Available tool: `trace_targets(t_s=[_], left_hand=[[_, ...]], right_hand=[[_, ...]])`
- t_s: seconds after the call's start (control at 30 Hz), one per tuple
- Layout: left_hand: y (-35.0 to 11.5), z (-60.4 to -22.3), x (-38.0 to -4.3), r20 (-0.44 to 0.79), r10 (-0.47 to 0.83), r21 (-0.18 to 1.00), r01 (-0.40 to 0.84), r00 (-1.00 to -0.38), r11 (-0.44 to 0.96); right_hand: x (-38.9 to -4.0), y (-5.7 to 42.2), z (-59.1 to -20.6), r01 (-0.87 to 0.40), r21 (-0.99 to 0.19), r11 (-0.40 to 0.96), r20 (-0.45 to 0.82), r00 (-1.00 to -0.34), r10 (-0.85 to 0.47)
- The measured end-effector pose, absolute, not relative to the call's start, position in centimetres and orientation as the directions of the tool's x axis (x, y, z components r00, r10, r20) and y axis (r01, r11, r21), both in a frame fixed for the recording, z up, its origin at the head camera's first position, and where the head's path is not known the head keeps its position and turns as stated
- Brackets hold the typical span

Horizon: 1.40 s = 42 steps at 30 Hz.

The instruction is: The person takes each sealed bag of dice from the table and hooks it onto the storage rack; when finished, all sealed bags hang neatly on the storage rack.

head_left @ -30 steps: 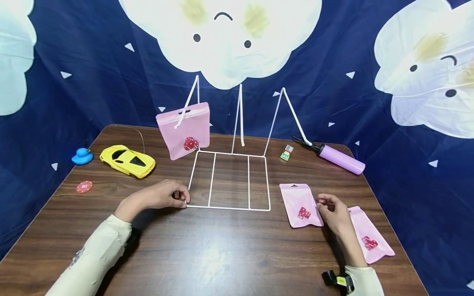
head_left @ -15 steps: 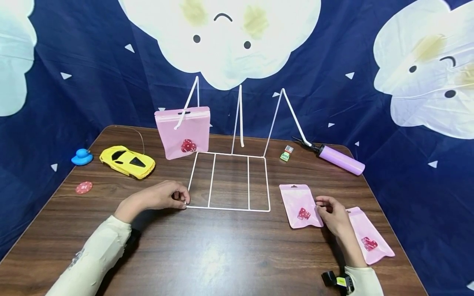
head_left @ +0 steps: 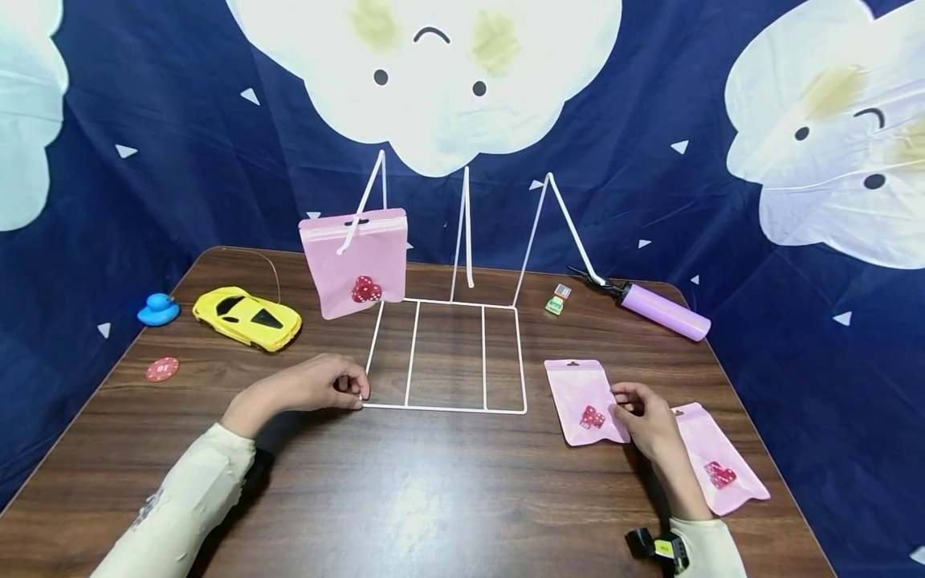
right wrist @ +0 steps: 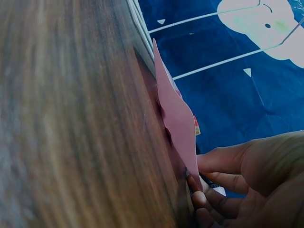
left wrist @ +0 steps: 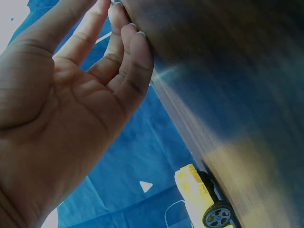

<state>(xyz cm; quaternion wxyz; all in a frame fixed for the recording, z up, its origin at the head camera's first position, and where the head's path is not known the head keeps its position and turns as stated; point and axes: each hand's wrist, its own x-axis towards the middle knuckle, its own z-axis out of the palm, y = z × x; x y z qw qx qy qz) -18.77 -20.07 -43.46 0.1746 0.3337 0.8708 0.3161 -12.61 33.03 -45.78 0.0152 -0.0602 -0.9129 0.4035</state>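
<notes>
My left hand (head_left: pixel 307 384) pinches the front left corner of a white wire display rack (head_left: pixel 444 409); in the left wrist view the fingertips are partly cut off at the top. A pink zip bag (head_left: pixel 386 261) with red dice (head_left: pixel 366 289) hangs from the rack's left hook. My right hand (head_left: pixel 654 421) holds the right edge of a second pink bag (head_left: pixel 574 385), which lies on the table with red dice inside. In the right wrist view the thumb is above that bag (right wrist: pixel 180 123) and fingers are beneath its edge. A third pink bag (head_left: pixel 704 433) lies beside my right wrist.
A yellow toy car (head_left: pixel 249 317), a blue rubber duck (head_left: pixel 158 309) and a red poker chip (head_left: pixel 162 369) lie at the left of the wooden table (head_left: pixel 433 498). A purple hand pump (head_left: pixel 665 311) and a small green item (head_left: pixel 555 304) lie at the back right.
My right hand has shifted slightly left and taken hold of the second bag's edge. The hanging bag has swung a little and hangs straighter. My left hand stays at the rack's corner.
</notes>
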Motion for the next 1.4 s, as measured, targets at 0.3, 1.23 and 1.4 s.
trace_targets(t_s=[0.3,1.23,1.4], left_hand=[[-20.0,-43.4,-18.6,-0.097,0.685,0.668,0.463,-0.722,0.583],[-20.1,-43.5,-18.7,-0.068,0.697,0.655,0.495,-0.714,0.571],[-20.1,-43.5,-18.7,-0.051,0.701,0.652,0.508,-0.711,0.563]], right_hand=[[-12.4,32.9,-45.8,0.115,-0.731,0.672,-0.013,-0.988,0.155],[-12.1,31.8,-44.1,-0.019,-0.967,0.254,0.123,-0.907,0.403],[-12.0,31.4,-43.4,-0.101,-0.978,0.181,0.173,-0.877,0.447]])
